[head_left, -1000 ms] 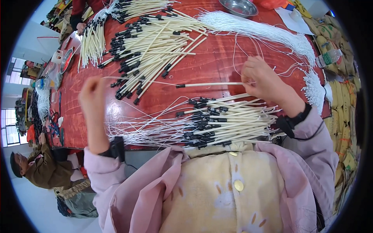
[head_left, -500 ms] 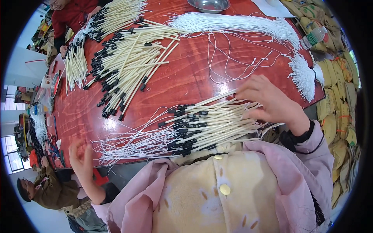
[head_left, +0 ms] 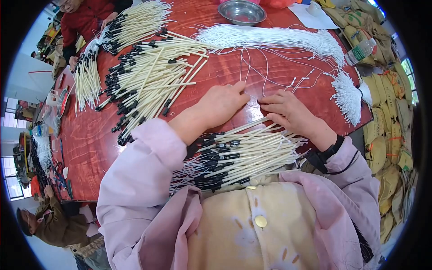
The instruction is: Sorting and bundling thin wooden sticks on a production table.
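Close together over the red table, my two hands meet at the loose ends of white cord (head_left: 267, 67) that trail from a long white bundle (head_left: 270, 38). My left hand (head_left: 220, 105) is closed, its fingertips pinched where a cord loop comes down. Facing it, my right hand (head_left: 294, 113) has its fingers bent and pressed together; what they hold is too small to make out. Just below both hands lies a pile of cream sticks (head_left: 256, 155) with black end pieces (head_left: 220, 155) and thin white strings (head_left: 184, 173), partly covered by my left sleeve.
More black-tipped cream sticks (head_left: 148, 81) lie on the table (head_left: 85, 157) to the left. A metal bowl (head_left: 242, 12) stands at the back, a plastic bottle (head_left: 361, 51) at the right edge near a tied white cord bundle (head_left: 351, 96). Another person (head_left: 87, 22) works at the far left.
My left hand has swung from the table's left front edge across the stick pile to the loose cords. My right hand has shifted slightly off the sticks, and its fingers have drawn together.
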{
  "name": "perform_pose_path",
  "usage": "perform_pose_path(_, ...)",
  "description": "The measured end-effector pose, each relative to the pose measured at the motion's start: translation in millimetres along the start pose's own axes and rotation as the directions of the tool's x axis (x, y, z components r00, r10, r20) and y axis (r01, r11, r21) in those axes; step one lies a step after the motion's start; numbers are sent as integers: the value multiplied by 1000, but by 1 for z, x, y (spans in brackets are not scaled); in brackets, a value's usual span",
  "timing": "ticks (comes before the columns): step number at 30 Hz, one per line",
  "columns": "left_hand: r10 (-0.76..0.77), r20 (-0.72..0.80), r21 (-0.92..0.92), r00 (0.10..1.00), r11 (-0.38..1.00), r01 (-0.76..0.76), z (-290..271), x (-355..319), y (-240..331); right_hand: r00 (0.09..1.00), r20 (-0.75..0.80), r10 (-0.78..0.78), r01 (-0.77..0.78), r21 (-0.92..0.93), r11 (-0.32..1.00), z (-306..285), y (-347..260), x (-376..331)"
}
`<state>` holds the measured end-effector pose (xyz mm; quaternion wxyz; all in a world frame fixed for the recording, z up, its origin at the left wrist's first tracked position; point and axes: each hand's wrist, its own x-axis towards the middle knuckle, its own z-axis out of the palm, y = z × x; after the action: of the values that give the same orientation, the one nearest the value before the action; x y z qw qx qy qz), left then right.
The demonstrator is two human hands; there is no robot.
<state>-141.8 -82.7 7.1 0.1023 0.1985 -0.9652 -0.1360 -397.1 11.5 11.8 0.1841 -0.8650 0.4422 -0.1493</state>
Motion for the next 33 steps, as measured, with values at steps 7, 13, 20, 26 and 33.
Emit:
perform_pose_path(7,-26,114,11,993,1000,25,20,26,-1,1000,-18,6,-6,10,1000,0,9,-6)
perform_pose_path(13,-154,75,-191,985,967,166,19,25,4,998,-21,57,-57,-29,998,-9,4,-8)
perform_pose_path(20,-365,-174,-427,914,865,264,-7,-1,-9,979,-96,181,-200,-239,950,-30,48,-23)
perform_pose_path(26,-676,53,-592,735,571,568,-13,-50,4,931,-243,274,-350,-372,860,-27,83,-47)
perform_pose_path(33,-651,-3,-558,759,631,539,-6,-59,15,979,-200,49,-112,-314,943,-27,37,-14)
